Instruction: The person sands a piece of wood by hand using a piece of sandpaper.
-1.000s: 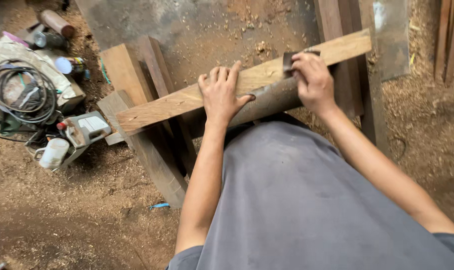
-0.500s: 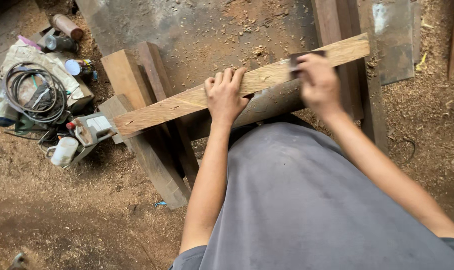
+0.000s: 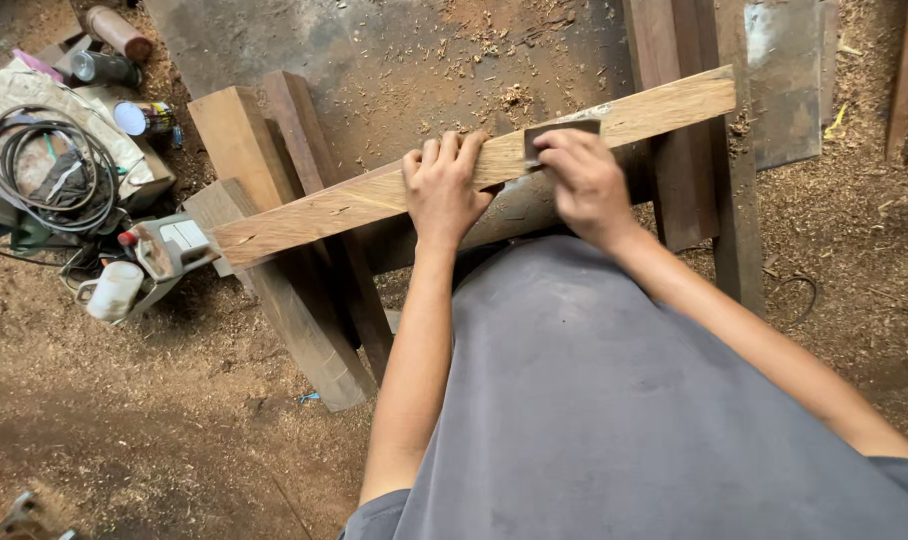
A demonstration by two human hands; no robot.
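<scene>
Pressing flat on the plank (image 3: 374,200), the left hand (image 3: 442,190) steadies it while the right hand (image 3: 586,185) grips a scraper (image 3: 559,131).

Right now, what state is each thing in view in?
Long plank: lying tilted across the wooden stand, bare wood.
Left hand: flat on the plank, fingers spread.
Right hand: closed on a small dark flat tool pressed to the plank.
Cable: coiled on the pile at left.
White mug: lying on its side in sawdust.
</scene>
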